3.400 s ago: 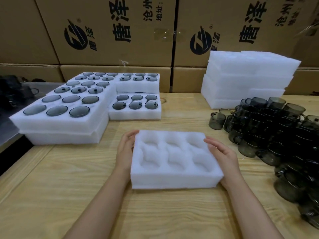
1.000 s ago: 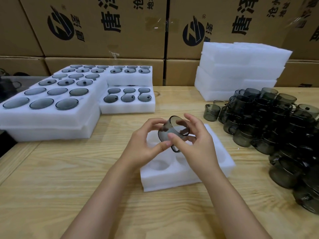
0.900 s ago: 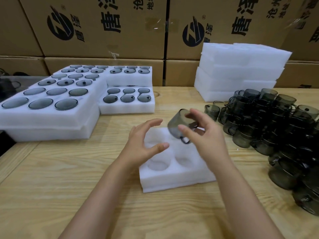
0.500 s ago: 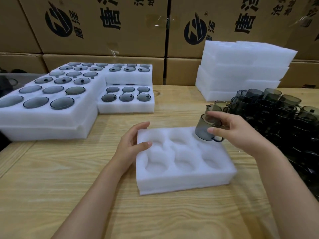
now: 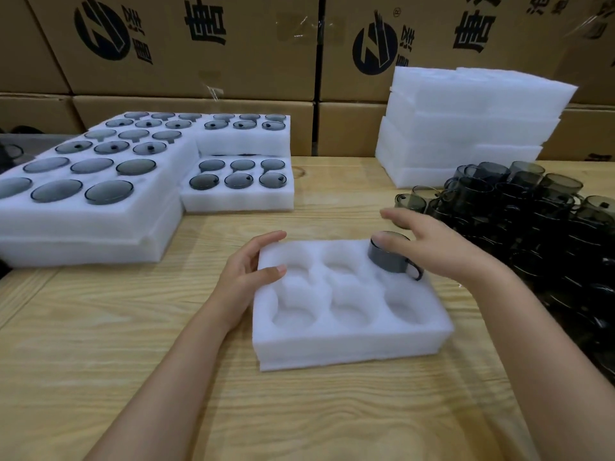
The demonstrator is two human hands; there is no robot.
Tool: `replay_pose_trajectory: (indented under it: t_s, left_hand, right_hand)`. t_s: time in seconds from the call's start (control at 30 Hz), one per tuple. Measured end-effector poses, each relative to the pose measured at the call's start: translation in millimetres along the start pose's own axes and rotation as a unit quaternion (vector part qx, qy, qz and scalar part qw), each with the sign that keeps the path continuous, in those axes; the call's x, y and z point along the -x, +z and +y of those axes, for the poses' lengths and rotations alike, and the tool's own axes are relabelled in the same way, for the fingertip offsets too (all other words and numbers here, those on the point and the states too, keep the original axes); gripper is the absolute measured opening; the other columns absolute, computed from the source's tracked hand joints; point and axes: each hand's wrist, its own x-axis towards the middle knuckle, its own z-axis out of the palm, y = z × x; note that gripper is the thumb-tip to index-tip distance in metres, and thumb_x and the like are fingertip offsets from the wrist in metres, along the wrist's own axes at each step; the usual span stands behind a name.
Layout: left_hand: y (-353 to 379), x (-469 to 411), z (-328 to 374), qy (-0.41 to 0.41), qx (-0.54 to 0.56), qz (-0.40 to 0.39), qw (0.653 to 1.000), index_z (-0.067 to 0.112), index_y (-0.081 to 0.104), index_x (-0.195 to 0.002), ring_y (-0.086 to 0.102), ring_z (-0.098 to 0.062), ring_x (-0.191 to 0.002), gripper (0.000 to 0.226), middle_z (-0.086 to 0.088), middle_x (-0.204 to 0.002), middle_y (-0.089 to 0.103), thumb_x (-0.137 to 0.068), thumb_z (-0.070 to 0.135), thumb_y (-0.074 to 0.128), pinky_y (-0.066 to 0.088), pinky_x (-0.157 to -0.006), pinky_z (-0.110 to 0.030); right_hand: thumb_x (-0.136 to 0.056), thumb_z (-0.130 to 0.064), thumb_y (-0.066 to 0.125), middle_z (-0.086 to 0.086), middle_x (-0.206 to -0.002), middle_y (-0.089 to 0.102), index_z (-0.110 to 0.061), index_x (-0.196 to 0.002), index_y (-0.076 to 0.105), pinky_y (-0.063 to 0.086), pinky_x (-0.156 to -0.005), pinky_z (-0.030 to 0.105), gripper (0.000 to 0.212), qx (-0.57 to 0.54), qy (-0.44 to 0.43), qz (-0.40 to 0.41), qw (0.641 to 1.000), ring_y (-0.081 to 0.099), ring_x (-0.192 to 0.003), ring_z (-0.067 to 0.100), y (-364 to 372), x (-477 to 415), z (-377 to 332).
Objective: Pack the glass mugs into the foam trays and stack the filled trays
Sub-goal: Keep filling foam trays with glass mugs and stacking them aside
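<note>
A white foam tray (image 5: 349, 341) with six round pockets lies on the wooden table in front of me. A dark glass mug (image 5: 387, 259) sits upside down in its far right pocket, handle pointing right, and still stands well above the foam. My right hand (image 5: 439, 247) hovers over it with fingers spread straight and the thumb resting on the mug's base. My left hand (image 5: 246, 277) grips the tray's far left corner, thumb on top. The other five pockets hold nothing.
A heap of loose dark mugs (image 5: 532, 221) fills the table's right side. Filled trays (image 5: 100, 207) are stacked at the left, with a smaller filled one (image 5: 238, 197) beside them. Empty foam trays (image 5: 466, 128) are stacked at the back right. Cardboard boxes (image 5: 199, 61) line the rear.
My right hand has carried the mug from above the tray's right edge down into the far right pocket, upside down, and loosened its grip. My left hand has stayed on the tray's left corner.
</note>
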Motion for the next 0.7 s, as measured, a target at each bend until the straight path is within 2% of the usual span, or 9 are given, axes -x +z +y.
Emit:
replay_pose_trajectory:
  t_s: [0.1,0.2,0.27,0.37,0.43,0.5,0.57,0.63,0.7]
  left_hand:
    - [-0.7,0.1,-0.9,-0.003,0.005,0.000,1.000,0.016,0.062,-0.119,0.064,-0.019,-0.103,0.055,0.008,-0.114,0.066,-0.066,0.007,0.066,0.055,-0.078,-0.029]
    - [-1.3,-0.8,-2.2,-0.005,0.005,0.004,1.000,0.017,0.063,-0.118,0.060,-0.020,-0.115,0.054,0.005,-0.134,0.056,-0.065,0.008,0.066,0.053,-0.085,-0.031]
    - [-1.9,-0.7,-2.6,-0.005,0.003,0.003,1.000,0.018,0.064,-0.116,0.058,-0.017,-0.119,0.052,0.007,-0.137,0.053,-0.065,0.008,0.066,0.052,-0.089,-0.032]
    - [-1.7,-0.5,-2.6,-0.009,-0.005,0.001,1.000,0.019,0.065,-0.114,0.055,-0.014,-0.122,0.051,0.010,-0.137,0.052,-0.064,0.009,0.066,0.049,-0.093,-0.033]
    - [-1.7,-0.9,-2.5,-0.009,-0.006,0.004,1.000,0.018,0.066,-0.114,0.056,-0.016,-0.121,0.051,0.008,-0.137,0.053,-0.064,0.009,0.066,0.049,-0.093,-0.034]
    - [-2.6,-1.2,-2.9,-0.012,-0.001,0.006,1.000,0.018,0.066,-0.114,0.057,-0.021,-0.119,0.051,0.003,-0.136,0.054,-0.064,0.009,0.067,0.051,-0.090,-0.035]
    - [-3.2,-1.4,-3.1,-0.016,0.005,0.002,1.000,0.017,0.065,-0.116,0.060,-0.027,-0.115,0.052,-0.005,-0.134,0.056,-0.064,0.009,0.068,0.052,-0.085,-0.036]
    - [-3.3,-1.9,-3.3,-0.013,0.011,-0.001,1.000,0.017,0.065,-0.116,0.062,-0.027,-0.108,0.052,-0.008,-0.129,0.058,-0.064,0.008,0.068,0.053,-0.080,-0.034]
    - [-2.9,-2.7,-4.1,-0.010,0.017,-0.003,1.000,0.016,0.065,-0.115,0.064,-0.024,-0.104,0.052,-0.005,-0.122,0.061,-0.064,0.007,0.068,0.054,-0.077,-0.031]
  right_hand:
    - [-0.095,-0.053,0.034,-0.003,-0.152,0.030,-0.019,-0.146,0.032,0.018,-0.106,0.024,0.061,0.082,-0.028,-0.008,0.996,0.023,-0.140,0.013,17.6,-16.7,-13.2]
    - [-0.095,-0.058,0.017,-0.006,-0.158,0.012,-0.029,-0.149,0.020,0.003,-0.116,0.041,0.061,0.226,0.016,-0.086,0.970,0.005,-0.145,0.014,40.4,-21.3,-7.0]
    - [-0.093,-0.063,0.014,-0.011,-0.158,0.009,-0.034,-0.148,0.017,0.001,-0.117,0.043,0.063,0.233,0.035,-0.079,0.969,0.002,-0.145,0.011,46.3,-19.9,-0.4]
    - [-0.091,-0.065,0.015,-0.010,-0.156,0.015,-0.032,-0.148,0.020,0.006,-0.117,0.043,0.065,0.219,0.037,-0.083,0.971,0.008,-0.144,0.013,45.8,-20.4,1.6]
    - [-0.094,-0.061,0.018,-0.004,-0.152,0.027,-0.024,-0.144,0.032,0.015,-0.114,0.040,0.064,0.160,0.034,-0.087,0.983,0.019,-0.142,0.020,42.3,-26.0,1.5]
    - [-0.096,-0.056,0.025,0.002,-0.147,0.034,-0.012,-0.139,0.040,0.018,-0.111,0.034,0.063,0.037,0.045,-0.033,0.998,0.025,-0.139,0.022,39.5,-35.0,2.4]
    - [-0.097,-0.050,0.034,0.005,-0.149,0.031,-0.005,-0.142,0.035,0.020,-0.109,0.031,0.064,-0.009,0.069,0.068,0.995,0.026,-0.139,0.020,34.1,-49.8,7.2]
    - [-0.096,-0.043,0.044,0.007,-0.130,0.041,-0.002,-0.135,0.039,0.032,-0.096,0.032,0.057,0.040,0.096,0.116,0.988,0.040,-0.126,0.023,25.1,-67.1,17.5]
    - [-0.092,-0.036,0.050,0.005,-0.109,0.034,-0.010,-0.116,0.043,0.037,-0.081,0.032,0.036,0.069,0.141,0.107,0.982,0.046,-0.099,0.022,17.2,-81.5,28.4]
